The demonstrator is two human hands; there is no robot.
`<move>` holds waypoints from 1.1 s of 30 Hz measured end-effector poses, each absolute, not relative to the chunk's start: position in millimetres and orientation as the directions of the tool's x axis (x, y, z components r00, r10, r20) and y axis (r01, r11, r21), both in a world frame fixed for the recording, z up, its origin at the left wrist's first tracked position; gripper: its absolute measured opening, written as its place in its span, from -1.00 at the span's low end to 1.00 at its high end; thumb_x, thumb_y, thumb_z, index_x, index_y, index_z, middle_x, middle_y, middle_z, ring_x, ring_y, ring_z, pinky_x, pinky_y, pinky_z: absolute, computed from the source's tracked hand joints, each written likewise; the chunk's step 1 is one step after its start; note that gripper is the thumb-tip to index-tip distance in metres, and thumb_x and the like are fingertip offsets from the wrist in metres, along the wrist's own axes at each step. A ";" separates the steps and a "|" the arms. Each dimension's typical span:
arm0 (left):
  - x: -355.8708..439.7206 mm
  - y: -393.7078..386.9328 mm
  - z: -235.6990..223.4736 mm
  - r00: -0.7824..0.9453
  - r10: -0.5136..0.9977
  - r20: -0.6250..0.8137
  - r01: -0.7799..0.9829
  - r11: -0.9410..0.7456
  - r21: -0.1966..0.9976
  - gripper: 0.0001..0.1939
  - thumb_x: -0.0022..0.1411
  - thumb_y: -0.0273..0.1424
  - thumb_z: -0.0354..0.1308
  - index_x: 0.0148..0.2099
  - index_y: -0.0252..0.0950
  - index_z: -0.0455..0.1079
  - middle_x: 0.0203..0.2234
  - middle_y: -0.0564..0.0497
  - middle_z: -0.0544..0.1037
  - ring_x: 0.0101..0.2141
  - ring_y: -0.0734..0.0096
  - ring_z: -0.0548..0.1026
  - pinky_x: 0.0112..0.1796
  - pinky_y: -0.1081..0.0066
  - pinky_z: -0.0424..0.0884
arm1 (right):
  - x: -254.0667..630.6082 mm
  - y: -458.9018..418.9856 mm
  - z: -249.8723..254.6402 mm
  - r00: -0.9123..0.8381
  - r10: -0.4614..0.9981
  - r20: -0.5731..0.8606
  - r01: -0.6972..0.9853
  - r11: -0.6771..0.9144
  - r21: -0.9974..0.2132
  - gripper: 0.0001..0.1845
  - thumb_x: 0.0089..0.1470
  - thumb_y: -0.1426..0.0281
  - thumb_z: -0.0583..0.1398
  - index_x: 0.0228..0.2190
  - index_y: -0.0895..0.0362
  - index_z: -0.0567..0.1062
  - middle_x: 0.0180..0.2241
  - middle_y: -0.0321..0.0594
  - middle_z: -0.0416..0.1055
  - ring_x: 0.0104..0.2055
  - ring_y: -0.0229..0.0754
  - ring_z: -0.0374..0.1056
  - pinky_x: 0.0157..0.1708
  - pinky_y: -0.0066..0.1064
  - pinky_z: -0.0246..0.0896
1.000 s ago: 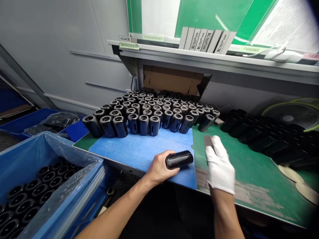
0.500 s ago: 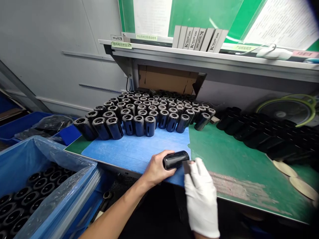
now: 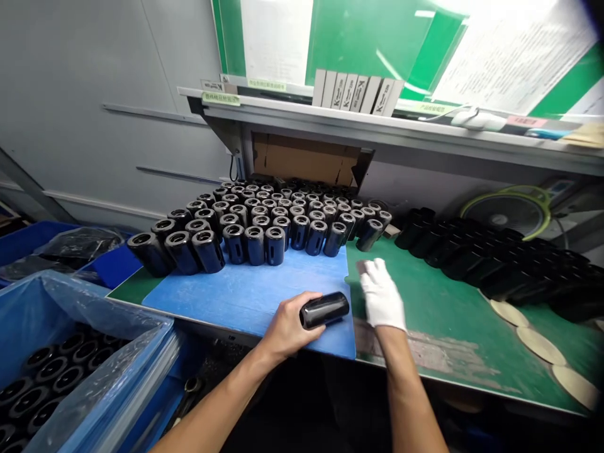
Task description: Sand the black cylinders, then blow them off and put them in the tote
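1. While the fingers of my bare left hand [image 3: 289, 324] wrap one end of a glossy black cylinder [image 3: 325, 309], its other end points right, toward my other hand; I cannot tell whether it touches the surface below.
2. My right hand [image 3: 381, 292], in a white fabric glove, has its fingers close together on a small, flat, brownish block [image 3: 362, 267], which blur leaves unclear to me. Hand and block are apart from the cylinder.
3. Under the held cylinder I see a smooth light-blue sheet [image 3: 207, 296], lying on a green bench top [image 3: 438, 308] with a worn brownish patch at its front edge.
4. Beyond my hands, many upright black cylinders with ring-shaped tops [image 3: 255, 245] stand in packed rows, some with slots in their sides.
5. On my right I have a dark mass of black cylinders [image 3: 476, 258], with flat, pale, round discs [image 3: 540, 345] in front.
6. To my left, a blue plastic crate [image 3: 141, 368] lined with clear film holds more black cylinders [image 3: 68, 377].
7. Above the bench, grey-white boxes [image 3: 358, 94] stand side by side on a pale shelf [image 3: 283, 113].
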State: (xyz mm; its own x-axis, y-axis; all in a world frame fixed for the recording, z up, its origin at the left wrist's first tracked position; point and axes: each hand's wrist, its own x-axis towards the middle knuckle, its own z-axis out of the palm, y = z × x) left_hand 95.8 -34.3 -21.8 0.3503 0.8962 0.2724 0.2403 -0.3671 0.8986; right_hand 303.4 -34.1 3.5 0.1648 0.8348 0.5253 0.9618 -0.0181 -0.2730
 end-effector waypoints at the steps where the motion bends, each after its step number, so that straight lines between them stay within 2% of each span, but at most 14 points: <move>1: 95.6 -34.6 -21.4 0.353 0.898 0.262 0.254 -0.361 0.897 -0.41 -0.03 -0.45 0.39 0.10 -0.21 0.42 -0.05 0.00 0.57 -0.05 0.22 0.53 0.00 0.33 0.44 | 317.2 -29.8 4.7 0.254 0.808 0.531 0.918 -0.029 -0.396 -0.54 0.32 0.35 -0.03 0.13 0.24 0.40 0.23 -0.02 0.21 0.30 -0.11 0.13 0.28 -0.24 0.12; 4: 95.9 -35.2 -19.3 0.373 0.894 0.250 0.286 -0.367 0.885 -0.41 -0.04 -0.33 0.44 0.08 -0.20 0.43 -0.04 0.00 0.56 -0.03 0.20 0.52 0.02 0.32 0.43 | 338.4 -41.6 -1.8 0.515 0.747 0.421 0.644 -0.013 -0.765 -0.38 0.27 0.14 0.07 0.25 0.16 0.26 0.28 -0.13 0.14 0.31 -0.14 0.09 0.36 -0.25 -0.02; 5: 96.0 -35.4 -17.9 0.381 0.890 0.250 0.300 -0.374 0.878 -0.42 -0.03 -0.32 0.43 0.08 -0.19 0.43 -0.04 0.00 0.56 -0.03 0.21 0.52 0.02 0.32 0.42 | 337.9 -51.7 -7.2 0.552 0.744 0.377 0.561 0.004 -0.828 -0.35 0.24 0.11 0.10 0.26 0.13 0.26 0.28 -0.16 0.13 0.32 -0.15 0.09 0.37 -0.26 -0.05; 7: 95.6 -35.4 -14.4 0.397 0.885 0.243 0.345 -0.389 0.854 -0.45 -0.01 -0.36 0.39 0.08 -0.17 0.41 -0.05 0.03 0.56 -0.06 0.23 0.53 0.00 0.33 0.43 | 328.2 -74.5 -19.3 0.536 0.756 0.375 0.541 0.033 -0.840 -0.35 0.24 0.11 0.09 0.26 0.13 0.25 0.30 -0.18 0.09 0.33 -0.14 0.05 0.39 -0.22 -0.10; 9: 94.2 -34.5 -10.9 0.416 0.880 0.229 0.408 -0.405 0.818 -0.47 -0.01 -0.40 0.36 0.06 -0.17 0.41 -0.10 0.04 0.58 -0.13 0.24 0.55 -0.07 0.33 0.46 | 310.6 -93.4 -27.3 0.458 0.759 0.463 0.648 0.072 -0.758 -0.40 0.28 0.16 0.06 0.26 0.12 0.25 0.32 -0.17 0.05 0.34 -0.13 0.03 0.40 -0.17 -0.13; 12: 92.0 -30.9 -10.1 0.479 0.846 0.235 0.431 -0.460 0.776 -0.48 -0.02 -0.43 0.33 0.05 -0.18 0.41 -0.13 0.02 0.59 -0.16 0.22 0.56 -0.12 0.34 0.48 | 279.1 -103.5 -24.5 0.231 0.768 0.597 0.874 0.107 -0.475 -0.49 0.31 0.30 0.04 0.24 0.13 0.29 0.32 -0.13 0.02 0.36 -0.06 -0.01 0.35 -0.08 -0.04; 14: 91.6 -27.8 -13.8 0.507 0.818 0.273 0.372 -0.493 0.787 -0.44 0.00 -0.46 0.31 0.10 -0.18 0.40 -0.07 0.00 0.58 -0.09 0.21 0.55 -0.05 0.33 0.46 | 260.9 -98.0 -16.1 0.089 0.806 0.585 0.957 0.095 -0.276 -0.54 0.30 0.40 0.02 0.19 0.15 0.34 0.31 -0.11 0.05 0.37 0.01 -0.04 0.27 -0.07 0.10; 16: 92.2 -25.5 -19.0 0.494 0.814 0.306 0.319 -0.497 0.807 -0.39 0.00 -0.49 0.30 0.15 -0.20 0.38 0.01 -0.03 0.55 -0.01 0.20 0.52 0.04 0.32 0.43 | 249.3 -89.1 -8.7 0.049 0.845 0.533 0.985 0.046 -0.164 -0.57 0.30 0.45 0.00 0.14 0.16 0.39 0.30 -0.11 0.08 0.34 0.04 0.00 0.16 -0.11 0.23; 18: 93.3 -24.5 -23.1 0.472 0.824 0.314 0.299 -0.484 0.822 -0.35 -0.01 -0.49 0.30 0.18 -0.22 0.37 0.03 -0.04 0.53 0.01 0.20 0.51 0.06 0.31 0.42 | 244.8 -84.0 -5.4 0.037 0.864 0.503 0.993 0.025 -0.116 -0.58 0.31 0.44 -0.01 0.14 0.16 0.39 0.30 -0.12 0.09 0.33 0.05 0.03 0.09 -0.16 0.28; 22: 94.6 -24.9 -24.8 0.493 0.809 0.321 0.275 -0.494 0.825 -0.36 0.01 -0.51 0.28 0.18 -0.18 0.38 0.03 -0.01 0.54 0.01 0.23 0.52 0.05 0.33 0.44 | 245.5 -85.5 -6.7 0.002 0.859 0.512 0.996 0.046 -0.080 -0.55 0.30 0.45 -0.01 0.18 0.18 0.34 0.29 -0.10 0.10 0.36 0.07 -0.05 0.10 -0.16 0.25; 26: 94.5 -25.0 -25.1 0.474 0.814 0.335 0.295 -0.505 0.811 -0.33 -0.03 -0.50 0.31 0.18 -0.20 0.38 0.03 -0.03 0.54 0.00 0.18 0.52 0.07 0.30 0.43 | 246.0 -80.4 -5.0 0.044 0.871 0.490 0.998 -0.014 -0.064 -0.59 0.31 0.42 -0.01 0.12 0.13 0.39 0.28 -0.12 0.13 0.32 0.04 0.04 0.00 -0.21 0.30; 30: 94.1 -24.9 -26.8 0.481 0.815 0.322 0.296 -0.497 0.815 -0.34 -0.02 -0.48 0.32 0.18 -0.19 0.38 0.02 -0.03 0.54 0.00 0.18 0.52 0.08 0.29 0.43 | 246.2 -81.5 -3.6 -0.009 0.861 0.509 0.996 0.050 -0.067 -0.56 0.31 0.44 -0.02 0.17 0.17 0.34 0.29 -0.11 0.11 0.36 0.04 -0.05 0.11 -0.20 0.23; 33: 93.9 -25.2 -26.3 0.490 0.806 0.332 0.298 -0.513 0.805 -0.34 0.00 -0.47 0.31 0.19 -0.19 0.37 0.04 -0.04 0.53 0.02 0.17 0.51 0.08 0.29 0.42 | 247.0 -81.1 -1.4 0.046 0.883 0.468 0.997 -0.015 -0.070 -0.59 0.33 0.43 -0.06 0.12 0.13 0.37 0.28 -0.17 0.13 0.33 0.01 0.01 0.07 -0.20 0.27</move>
State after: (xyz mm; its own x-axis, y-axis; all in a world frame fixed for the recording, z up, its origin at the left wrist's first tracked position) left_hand 93.9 -25.2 -26.3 0.4896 0.8061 0.3324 0.2983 -0.5130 0.8049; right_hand 247.0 -81.1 -1.4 0.0461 0.8826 0.4679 0.9974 -0.0148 -0.0704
